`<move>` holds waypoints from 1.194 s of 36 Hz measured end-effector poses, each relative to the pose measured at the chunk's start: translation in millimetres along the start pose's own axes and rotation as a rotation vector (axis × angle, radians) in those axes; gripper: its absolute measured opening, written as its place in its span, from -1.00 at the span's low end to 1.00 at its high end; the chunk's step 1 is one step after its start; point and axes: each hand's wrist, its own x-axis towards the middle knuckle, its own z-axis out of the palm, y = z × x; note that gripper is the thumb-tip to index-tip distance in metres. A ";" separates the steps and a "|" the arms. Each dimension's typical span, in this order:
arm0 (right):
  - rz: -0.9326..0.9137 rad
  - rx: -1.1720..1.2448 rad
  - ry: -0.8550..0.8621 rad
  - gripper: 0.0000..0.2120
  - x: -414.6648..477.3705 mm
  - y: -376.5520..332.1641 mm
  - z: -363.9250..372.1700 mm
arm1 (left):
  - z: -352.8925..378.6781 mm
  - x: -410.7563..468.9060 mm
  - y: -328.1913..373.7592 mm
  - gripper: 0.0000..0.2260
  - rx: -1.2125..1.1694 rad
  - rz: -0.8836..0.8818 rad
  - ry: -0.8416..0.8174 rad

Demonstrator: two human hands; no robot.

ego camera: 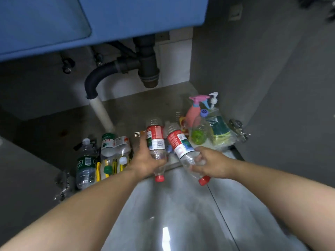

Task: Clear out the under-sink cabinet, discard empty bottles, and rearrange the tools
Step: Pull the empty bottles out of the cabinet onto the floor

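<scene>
The left grip (146,161) is curled round the lower part of a red-capped bottle (156,140) at the middle of the frame. Just to its right, the right grip (212,163) closes its fingers round the neck end of a second red-capped bottle (178,144). Both bottles are clear, crinkled plastic with red-and-white labels and look empty. Their caps point down toward the bottom of the frame and their bases up toward the cabinet. The left one stands nearly upright and shows a barcode, while the right one leans to the upper left. Their labels come so close that I cannot tell whether they touch. Both are held over the front edge of the cabinet floor (145,107), where it meets the glossy grey tile floor (172,214). At lower left, a green-labelled bottle (86,165) and two more clear bottles (116,147) lie on their sides over yellow-handled tools (98,169). To the right of centre stands a cluster — a pink spray bottle (193,113), a white pump dispenser (213,98), a blue-capped bottle (199,131) with green contents and a clear bag (220,129) holding green and yellow sponges. Above, a dark drain pipe (146,57) hangs under the blue sink (108,15).
</scene>
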 end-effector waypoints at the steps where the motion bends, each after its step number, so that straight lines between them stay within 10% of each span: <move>1: 0.036 0.001 -0.015 -0.46 -9.7 9.3 -2.7 | 7.3 -6.3 4.5 0.02 -0.038 0.006 -0.049; 15: 0.460 -0.098 0.106 -0.39 -60.5 165.6 1.7 | 161.2 -58.2 7.1 -0.07 -0.109 -0.309 -0.569; 43: 0.343 -0.946 -0.139 -0.25 4.8 213.0 39.0 | 269.5 37.5 -51.5 -0.18 -0.191 -0.351 -0.324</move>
